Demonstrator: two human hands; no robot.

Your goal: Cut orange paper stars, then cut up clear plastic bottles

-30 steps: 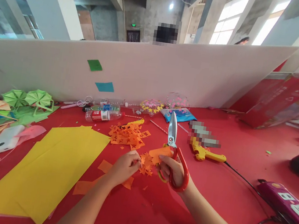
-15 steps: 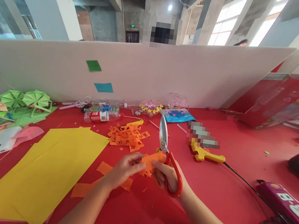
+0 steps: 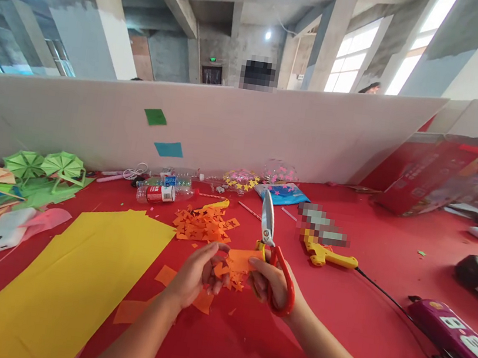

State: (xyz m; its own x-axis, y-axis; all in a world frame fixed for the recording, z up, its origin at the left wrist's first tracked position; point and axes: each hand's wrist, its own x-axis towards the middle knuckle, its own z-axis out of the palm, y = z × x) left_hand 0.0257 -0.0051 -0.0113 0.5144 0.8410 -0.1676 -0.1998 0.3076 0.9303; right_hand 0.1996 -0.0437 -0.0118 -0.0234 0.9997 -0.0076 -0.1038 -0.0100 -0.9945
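My right hand (image 3: 272,278) has red-handled scissors (image 3: 268,226) hooked in its fingers, blades pointing up and away. Its thumb also pinches a strip of orange paper (image 3: 245,260). At the strip's left end is my left hand (image 3: 197,271), fingers curled, with a small orange paper piece (image 3: 221,269) at the fingertips; how firmly it grips is hard to see. Below and between the hands lie small orange paper stars (image 3: 235,284), partly hidden. More orange paper pieces (image 3: 131,312) rest under my left forearm. Beyond is a pile of orange scraps with star-shaped holes (image 3: 203,224).
Yellow paper sheets (image 3: 74,274) cover the left of the red table (image 3: 286,351). Plastic bottles (image 3: 161,193) lie near the white partition (image 3: 229,118). A yellow glue gun (image 3: 330,258) with a black cord and a purple power strip (image 3: 451,333) are at right. Folded paper umbrellas (image 3: 63,165) stand left.
My left thumb has lifted off the orange strip, and the left fingers now curl lower beside it. The strip stays in my right hand with the scissors. The view has tilted slightly upward.
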